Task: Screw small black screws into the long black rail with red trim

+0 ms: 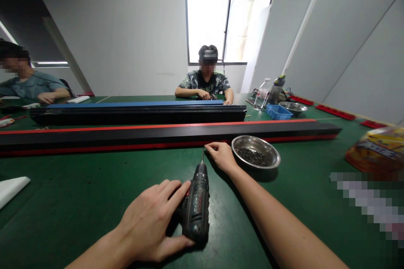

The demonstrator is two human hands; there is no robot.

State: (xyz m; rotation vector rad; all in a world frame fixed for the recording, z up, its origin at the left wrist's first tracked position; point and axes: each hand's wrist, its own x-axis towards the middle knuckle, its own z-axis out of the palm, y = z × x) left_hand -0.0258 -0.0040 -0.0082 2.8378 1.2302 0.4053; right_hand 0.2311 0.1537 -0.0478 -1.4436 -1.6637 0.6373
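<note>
My left hand (154,214) is wrapped round a black cordless drill (196,206), whose bit points away from me toward the long black-and-red bar (151,134). At the tip of the bit, the fingers of my right hand (221,155) are pinched together. Whatever they hold is too small to make out. Just right of that hand stands a shallow metal bowl (274,162) with many small dark pieces (252,156), which look like screws, in it. The bar lies across the table just beyond my right fingertips.
Behind the bar lie more long black and blue profiles (142,114). A person (206,80) sits opposite, another (34,82) at the far left. At the back right stand a water bottle (261,94), a blue basket (279,112) and another metal bowl (293,108). A colourful bag (378,151) lies right.
</note>
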